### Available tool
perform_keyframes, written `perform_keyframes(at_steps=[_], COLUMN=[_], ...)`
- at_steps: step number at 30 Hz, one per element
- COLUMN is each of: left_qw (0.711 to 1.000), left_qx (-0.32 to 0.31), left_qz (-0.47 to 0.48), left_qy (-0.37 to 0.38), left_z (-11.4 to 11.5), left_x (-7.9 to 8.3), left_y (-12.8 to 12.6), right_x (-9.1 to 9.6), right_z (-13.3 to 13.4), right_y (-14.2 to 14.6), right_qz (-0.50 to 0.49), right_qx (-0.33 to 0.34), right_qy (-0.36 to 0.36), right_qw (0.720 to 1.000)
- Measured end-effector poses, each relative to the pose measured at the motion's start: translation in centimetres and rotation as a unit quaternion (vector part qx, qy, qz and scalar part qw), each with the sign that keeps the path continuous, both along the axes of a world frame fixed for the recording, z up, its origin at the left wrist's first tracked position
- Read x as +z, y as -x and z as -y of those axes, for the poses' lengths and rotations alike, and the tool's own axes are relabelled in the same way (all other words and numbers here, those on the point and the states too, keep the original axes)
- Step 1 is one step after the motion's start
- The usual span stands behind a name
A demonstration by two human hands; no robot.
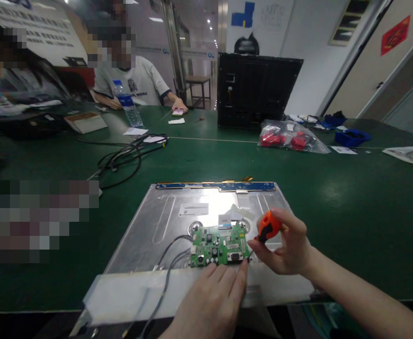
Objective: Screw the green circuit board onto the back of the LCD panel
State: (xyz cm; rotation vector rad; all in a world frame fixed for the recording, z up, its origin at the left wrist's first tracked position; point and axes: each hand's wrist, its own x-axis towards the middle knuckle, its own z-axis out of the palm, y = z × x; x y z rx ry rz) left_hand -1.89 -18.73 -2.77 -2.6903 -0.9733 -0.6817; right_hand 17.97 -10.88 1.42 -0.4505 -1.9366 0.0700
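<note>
A silver metal display panel back [164, 221] lies flat on the green table [351, 212], with a blue strip along its far edge. A small green circuit board [220, 246] sits near its front edge, grey wires trailing off to the left. My left hand [211, 296] rests with fingers stretched flat against the board's near edge. My right hand [286, 245] is wrapped round the orange and black handle of a screwdriver [268, 227], its tip pointing down at the board's right corner.
A black monitor shell [255, 89] stands at the back centre. A plastic bag of red parts [291, 137] and blue items lie to the right. Black cables [132, 153], a water bottle [128, 106] and a seated person [135, 80] are at the back left.
</note>
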Motion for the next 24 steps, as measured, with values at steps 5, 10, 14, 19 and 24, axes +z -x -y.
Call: perform_keyframes(at_steps=[5,10,14,19,24], left_qw=[1.0,1.0,1.0,1.0,1.0], left_qx=[0.008,0.007,0.006,0.006,0.002], left_qz=[-0.008,-0.021,-0.023,-0.019,-0.011], left_qy=[0.014,0.02,0.016,0.015,0.023], left_z=[0.08,0.15,0.09,0.14,0.18], left_x=[0.3,0.48,0.39,0.46,0.73], left_y=[-0.08,-0.04,-0.04,-0.08,-0.12], right_x=[0.25,0.36,-0.04,-0.19,0.07], right_z=[-0.14,-0.21,-0.09,0.01,-0.1], right_y=[-0.65,-0.54,-0.14,-0.17,-0.53], right_qz=[0.032,0.016,-0.009,-0.011,0.003], right_qx=[0.051,0.037,0.0,-0.006,0.016], right_qy=[0.028,0.006,-0.006,-0.004,0.012], right_qw=[0.998,0.999,1.0,1.0,1.0])
